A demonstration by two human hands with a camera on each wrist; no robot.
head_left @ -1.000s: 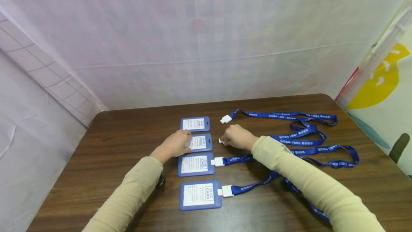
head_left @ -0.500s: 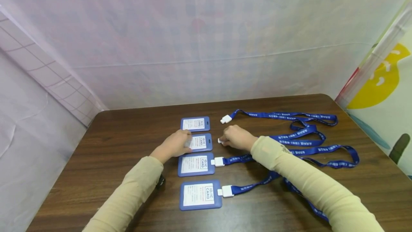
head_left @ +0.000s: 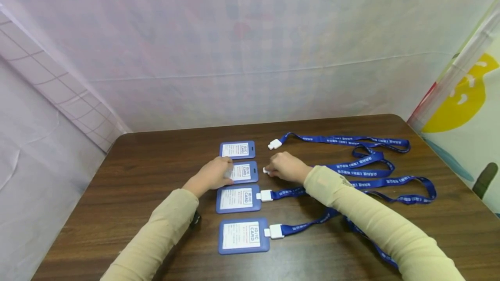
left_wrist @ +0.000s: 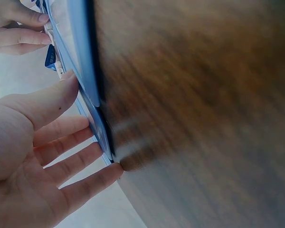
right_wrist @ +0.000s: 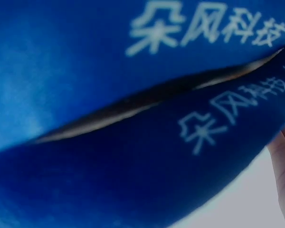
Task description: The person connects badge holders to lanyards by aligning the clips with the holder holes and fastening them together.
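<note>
My left hand (head_left: 212,175) rests its fingertips on the left end of a blue ID card holder (head_left: 245,171), second from the back. In the left wrist view the fingers (left_wrist: 85,183) are spread and nearly straight along the holder's edge. My right hand (head_left: 288,167) pinches the white clip (head_left: 267,171) of a blue lanyard (head_left: 355,168), just right of that holder's slot. Printed blue strap (right_wrist: 109,114) fills most of the right wrist view and hides most of the hand there.
Behind lies another card holder (head_left: 237,150), with a loose lanyard clip (head_left: 275,144) to its right. Toward the front, two holders, a nearer one (head_left: 244,236) and a farther one (head_left: 238,199), have lanyard clips at their slots. Straps spread across the table's right side.
The right hand has shifted slightly left with the lanyard clip, bringing it closer to the second holder's slot. My left hand has stayed in place.
</note>
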